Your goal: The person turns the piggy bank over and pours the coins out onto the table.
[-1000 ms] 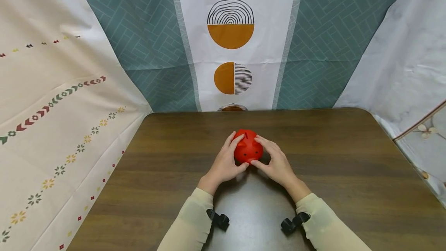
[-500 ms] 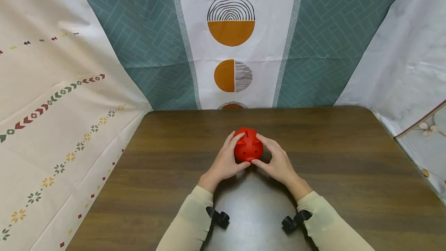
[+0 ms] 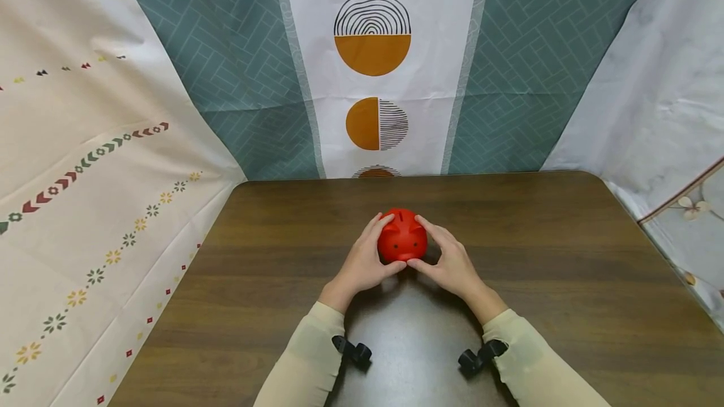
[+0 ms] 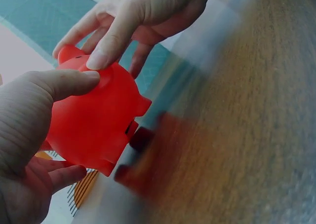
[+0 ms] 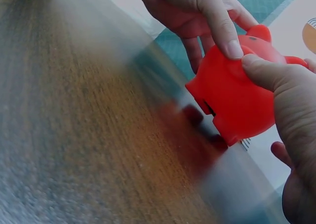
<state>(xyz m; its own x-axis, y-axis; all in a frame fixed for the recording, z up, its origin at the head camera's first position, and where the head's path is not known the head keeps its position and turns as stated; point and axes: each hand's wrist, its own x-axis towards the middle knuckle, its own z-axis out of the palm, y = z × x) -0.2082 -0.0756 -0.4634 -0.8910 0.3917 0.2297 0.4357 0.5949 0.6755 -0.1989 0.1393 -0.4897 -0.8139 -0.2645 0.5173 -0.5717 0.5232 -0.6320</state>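
A red piggy bank [image 3: 402,240] with a coin slot on top and two dark eyes faces me at the middle of the table. My left hand [image 3: 364,262] grips its left side, thumb at the front below the snout and fingers round behind. On the other side my right hand [image 3: 447,265] holds it the same way, its thumb tip close to the left one. In the left wrist view, the piggy bank [image 4: 94,118] shows its stubby feet just over their reflection; whether they touch the table I cannot tell. The right wrist view shows the piggy bank [image 5: 237,88] between both hands.
The brown wooden table [image 3: 254,269] has a glossy reflection near me. A patterned teal and white cloth [image 3: 373,90] hangs behind its far edge, with a cream cloth [image 3: 113,193] at left and a white cloth [image 3: 650,112] at right. Black wrist cameras sit on both sleeves.
Both hands keep their hold on the piggy bank, which stays in nearly the same place. The head view has shifted slightly.
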